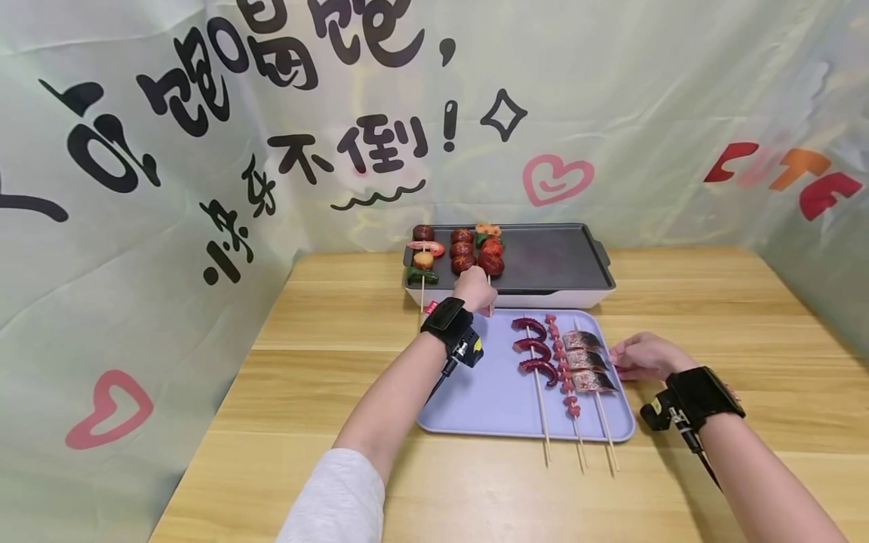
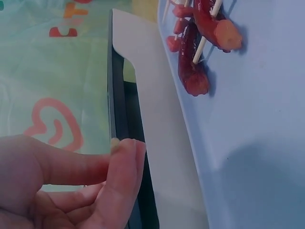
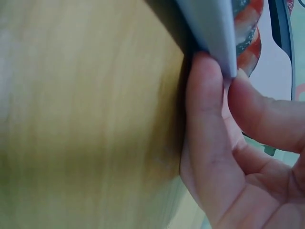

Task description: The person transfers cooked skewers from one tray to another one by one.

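My left hand (image 1: 475, 289) is at the grill's front edge, thumb and fingers pinched together at the lower end of a mushroom skewer (image 1: 462, 250), whose stick is hidden behind the hand. Beside that skewer lies another with a tomato-like piece (image 1: 492, 246) and a mushroom. In the left wrist view, the fingertips (image 2: 126, 148) meet above the dark grill edge. My right hand (image 1: 648, 357) grips the right rim of the lilac tray (image 1: 468, 411), thumb above and fingers under it in the right wrist view. On the tray lie an octopus-tentacle skewer (image 1: 538, 369), a small pink-meat skewer (image 1: 566, 366) and a fish skewer (image 1: 585, 360).
The grill (image 1: 550, 256) stands at the back, its bare dark plate on the right. A mixed skewer (image 1: 424, 261) with shrimp lies at its left end, stick over the front edge. The tray sits right before the grill on the wooden table (image 1: 740, 317). A printed cloth (image 1: 631, 113) hangs behind.
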A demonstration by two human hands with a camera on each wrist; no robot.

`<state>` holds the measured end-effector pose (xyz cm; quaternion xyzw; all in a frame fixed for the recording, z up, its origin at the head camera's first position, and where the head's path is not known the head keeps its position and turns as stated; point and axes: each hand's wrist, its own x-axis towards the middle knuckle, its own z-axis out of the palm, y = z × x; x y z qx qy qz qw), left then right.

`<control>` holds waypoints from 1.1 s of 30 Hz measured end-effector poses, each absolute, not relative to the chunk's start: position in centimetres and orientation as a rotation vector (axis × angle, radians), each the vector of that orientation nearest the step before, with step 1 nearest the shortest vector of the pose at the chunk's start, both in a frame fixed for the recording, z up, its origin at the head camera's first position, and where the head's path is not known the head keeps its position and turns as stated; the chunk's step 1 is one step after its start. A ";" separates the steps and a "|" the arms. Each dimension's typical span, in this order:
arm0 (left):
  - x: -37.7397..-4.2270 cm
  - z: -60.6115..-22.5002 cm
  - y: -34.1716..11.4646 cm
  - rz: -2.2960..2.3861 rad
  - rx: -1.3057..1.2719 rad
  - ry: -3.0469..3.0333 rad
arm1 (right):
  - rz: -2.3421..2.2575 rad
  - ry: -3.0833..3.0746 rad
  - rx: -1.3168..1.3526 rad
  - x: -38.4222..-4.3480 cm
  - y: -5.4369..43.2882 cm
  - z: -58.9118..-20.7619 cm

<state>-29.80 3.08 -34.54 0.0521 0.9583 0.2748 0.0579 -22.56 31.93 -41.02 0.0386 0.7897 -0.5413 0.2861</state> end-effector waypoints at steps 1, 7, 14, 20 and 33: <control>-29.8 -34.6 3.1 0.824 0.158 2.904 | -1.447 2.111 0.098 -22.6 31.9 -41.0; -30.3 -34.5 2.8 0.966 0.177 2.794 | -1.462 2.101 0.088 -22.6 31.7 -41.0; -30.1 -34.9 2.2 1.396 0.059 2.539 | -1.464 2.106 0.107 -22.5 31.8 -41.1; -28.1 -35.0 1.7 1.644 0.073 2.313 | -1.454 2.114 0.102 -22.3 31.8 -41.2; -24.5 -36.5 1.1 1.812 0.195 2.108 | -1.465 2.110 0.086 -22.2 31.8 -40.9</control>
